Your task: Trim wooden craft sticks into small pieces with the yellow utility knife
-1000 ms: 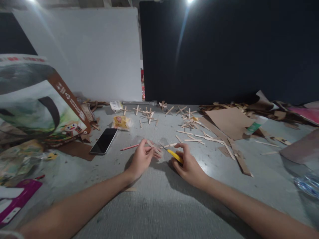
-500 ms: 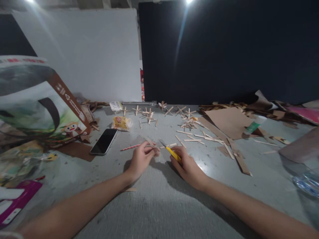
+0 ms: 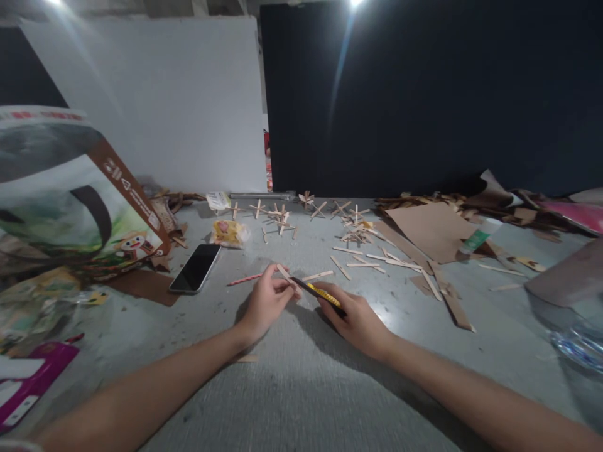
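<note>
My left hand [image 3: 268, 298] pinches a flat wooden craft stick [image 3: 284, 272], which slants up to the left from the fingertips. In my right hand [image 3: 353, 317] is a yellow utility knife [image 3: 324, 294], its dark blade pointing left. The blade's tip is at the craft stick; whether it touches the wood I cannot tell. Just beyond the knife lies a loose craft stick [image 3: 318, 275] with a small dark mark. A red-and-white striped stick [image 3: 245, 279] rests behind my left hand.
Crossed craft sticks [image 3: 319, 209] stand at the back, with loose ones [image 3: 362, 265] to their right. A phone [image 3: 196, 269] and a yellow packet [image 3: 228, 233] lie left. Cardboard [image 3: 428, 229], a glue tube [image 3: 480, 236] and a clear plastic item [image 3: 579, 345] are right. A large printed bag [image 3: 127, 188] stands left.
The utility knife has turned in my right hand, showing its dark side, and its blade has moved left to the craft stick. My left hand has barely moved.
</note>
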Action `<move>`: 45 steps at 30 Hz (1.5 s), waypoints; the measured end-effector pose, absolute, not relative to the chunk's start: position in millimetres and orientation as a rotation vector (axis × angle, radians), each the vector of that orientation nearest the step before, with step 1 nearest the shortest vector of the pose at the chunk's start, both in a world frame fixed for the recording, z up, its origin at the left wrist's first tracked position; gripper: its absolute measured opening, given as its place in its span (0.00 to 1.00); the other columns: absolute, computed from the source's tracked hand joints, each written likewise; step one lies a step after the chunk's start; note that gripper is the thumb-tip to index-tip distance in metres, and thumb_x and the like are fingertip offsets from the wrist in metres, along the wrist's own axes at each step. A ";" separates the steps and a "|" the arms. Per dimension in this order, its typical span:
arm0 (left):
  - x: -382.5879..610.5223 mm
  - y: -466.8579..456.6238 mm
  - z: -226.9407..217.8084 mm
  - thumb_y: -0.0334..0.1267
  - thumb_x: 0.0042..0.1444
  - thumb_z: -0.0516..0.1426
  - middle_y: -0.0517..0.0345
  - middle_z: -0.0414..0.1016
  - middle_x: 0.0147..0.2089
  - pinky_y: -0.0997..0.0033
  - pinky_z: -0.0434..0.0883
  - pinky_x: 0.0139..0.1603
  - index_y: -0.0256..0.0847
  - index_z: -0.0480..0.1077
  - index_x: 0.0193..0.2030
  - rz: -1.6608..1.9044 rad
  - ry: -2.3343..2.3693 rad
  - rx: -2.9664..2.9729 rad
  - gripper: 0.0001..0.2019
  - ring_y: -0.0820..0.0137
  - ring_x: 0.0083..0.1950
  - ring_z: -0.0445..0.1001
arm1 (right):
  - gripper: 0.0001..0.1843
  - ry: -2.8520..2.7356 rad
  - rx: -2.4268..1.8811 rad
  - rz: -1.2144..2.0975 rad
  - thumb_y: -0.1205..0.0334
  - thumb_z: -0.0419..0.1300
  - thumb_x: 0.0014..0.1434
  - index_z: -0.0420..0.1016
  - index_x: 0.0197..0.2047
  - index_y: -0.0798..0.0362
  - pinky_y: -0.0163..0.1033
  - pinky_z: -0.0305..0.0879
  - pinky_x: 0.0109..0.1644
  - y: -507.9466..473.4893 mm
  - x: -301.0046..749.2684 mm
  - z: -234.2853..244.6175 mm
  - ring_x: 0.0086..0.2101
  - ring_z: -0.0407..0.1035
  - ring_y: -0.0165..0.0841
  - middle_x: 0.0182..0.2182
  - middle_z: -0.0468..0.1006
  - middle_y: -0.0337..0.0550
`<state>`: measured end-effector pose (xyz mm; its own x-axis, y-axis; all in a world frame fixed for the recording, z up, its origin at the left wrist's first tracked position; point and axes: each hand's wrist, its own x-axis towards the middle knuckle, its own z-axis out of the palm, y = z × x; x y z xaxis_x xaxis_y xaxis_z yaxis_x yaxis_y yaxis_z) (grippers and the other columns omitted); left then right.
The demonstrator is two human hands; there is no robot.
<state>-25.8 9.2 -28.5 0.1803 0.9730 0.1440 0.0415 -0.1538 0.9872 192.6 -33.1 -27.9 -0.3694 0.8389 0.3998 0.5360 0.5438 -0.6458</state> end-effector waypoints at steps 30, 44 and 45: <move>-24.7 7.1 -30.4 0.44 0.57 0.67 0.52 0.85 0.36 0.67 0.77 0.42 0.37 0.69 0.62 1.088 1.042 1.469 0.28 0.64 0.37 0.83 | 0.22 -2.111 -1.114 0.463 0.61 0.49 0.74 0.70 0.68 0.45 0.39 0.78 0.44 -33.9 194.7 -31.2 0.43 0.84 0.38 0.51 0.86 0.49; -24.4 1.3 -31.0 0.37 0.58 0.62 0.53 0.86 0.35 0.66 0.78 0.42 0.41 0.75 0.51 1.119 1.147 1.697 0.14 0.62 0.37 0.84 | 0.21 -2.104 -1.150 0.405 0.61 0.50 0.73 0.75 0.64 0.47 0.38 0.76 0.36 -47.1 190.5 -34.8 0.34 0.83 0.39 0.43 0.86 0.51; -24.7 0.8 -31.0 0.36 0.58 0.62 0.53 0.86 0.35 0.66 0.78 0.41 0.42 0.75 0.51 1.123 1.155 1.720 0.13 0.62 0.37 0.84 | 0.21 -2.103 -1.151 0.405 0.61 0.51 0.73 0.75 0.64 0.47 0.38 0.76 0.36 -47.7 190.4 -34.5 0.33 0.83 0.39 0.42 0.86 0.51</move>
<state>-24.7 0.8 -31.0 0.2024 0.9476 0.2471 0.2734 -0.2970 0.9149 190.4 -47.7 -34.5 -0.3641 0.8285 0.4255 0.6109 0.5573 -0.5623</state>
